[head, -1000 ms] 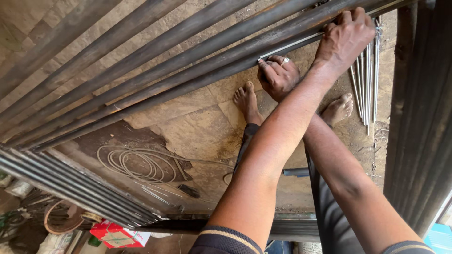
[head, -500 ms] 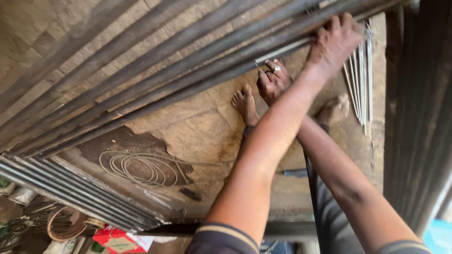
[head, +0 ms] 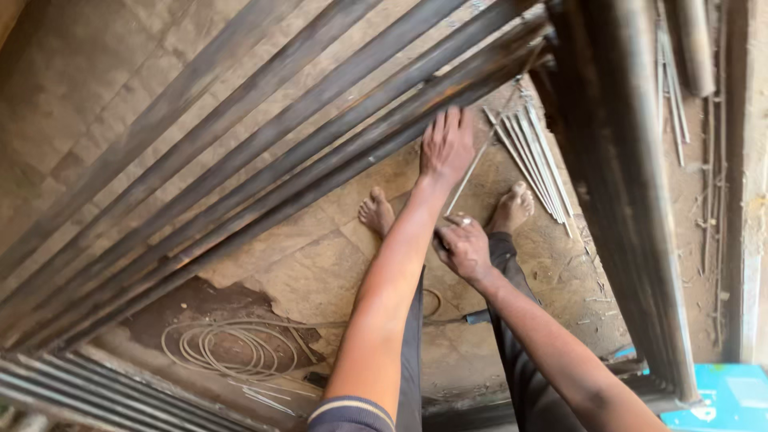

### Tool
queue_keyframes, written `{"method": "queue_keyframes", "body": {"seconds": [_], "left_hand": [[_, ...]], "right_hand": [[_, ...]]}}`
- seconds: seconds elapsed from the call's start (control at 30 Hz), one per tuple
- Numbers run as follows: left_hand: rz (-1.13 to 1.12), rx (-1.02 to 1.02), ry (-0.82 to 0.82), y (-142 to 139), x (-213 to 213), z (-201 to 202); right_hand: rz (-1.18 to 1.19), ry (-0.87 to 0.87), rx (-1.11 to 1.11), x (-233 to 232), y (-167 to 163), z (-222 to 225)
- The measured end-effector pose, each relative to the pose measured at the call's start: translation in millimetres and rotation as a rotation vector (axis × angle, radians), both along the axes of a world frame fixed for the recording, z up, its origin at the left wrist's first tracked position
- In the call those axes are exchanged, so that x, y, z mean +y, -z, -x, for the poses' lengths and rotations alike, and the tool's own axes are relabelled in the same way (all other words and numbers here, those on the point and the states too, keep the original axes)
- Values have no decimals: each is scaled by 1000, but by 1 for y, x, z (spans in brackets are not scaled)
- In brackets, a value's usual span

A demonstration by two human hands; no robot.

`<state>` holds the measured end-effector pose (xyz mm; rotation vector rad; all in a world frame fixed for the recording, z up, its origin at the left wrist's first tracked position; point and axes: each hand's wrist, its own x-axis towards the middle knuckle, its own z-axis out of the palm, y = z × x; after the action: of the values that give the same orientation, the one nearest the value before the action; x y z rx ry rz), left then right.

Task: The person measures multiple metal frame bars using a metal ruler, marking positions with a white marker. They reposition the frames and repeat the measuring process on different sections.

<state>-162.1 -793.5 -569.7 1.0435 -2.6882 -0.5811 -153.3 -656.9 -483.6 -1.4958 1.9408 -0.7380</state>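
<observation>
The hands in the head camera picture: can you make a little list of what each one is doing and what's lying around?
left hand: flat on a slanted metal bar, fingers spread
right hand: closed around a thin rod, lower end
rod: slants up toward the bars
feet: bare, on the stone floor
loose rods: bundle on the floor by the right foot
wire coil: lying on the floor, lower left

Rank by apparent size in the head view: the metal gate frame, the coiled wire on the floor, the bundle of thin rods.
1. Metal gate frame, easily largest.
2. Coiled wire and bundle of thin rods: similar extent, and the differing distance from the camera leaves their order unsure.
</observation>
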Motion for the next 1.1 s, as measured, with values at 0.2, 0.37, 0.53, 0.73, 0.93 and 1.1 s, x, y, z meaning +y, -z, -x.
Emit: {"method": "queue_keyframes", "body": {"seconds": [0.2,0.37,0.53,0.73,0.93,1.1], "left_hand": [[-1139,-40,-431,13,66,17],[-1329,-243,-649,3,82,-19],[-338,50,-492,-39,48,-92],[-117,16,-242,-17,-31,-86],[-65,-21,-235,4,-52,-47],[-91,-56,-200,9,-49,-28]], "right_hand": [[-109,148,-285,11,35,25],[-6,132,-314,41,32,18],[-61,152,-198,87,1,26],[-119,345,-112,115,6,51],[-97,375,-122,129,16,62],[-113,428,-130,142,17,61]]}}
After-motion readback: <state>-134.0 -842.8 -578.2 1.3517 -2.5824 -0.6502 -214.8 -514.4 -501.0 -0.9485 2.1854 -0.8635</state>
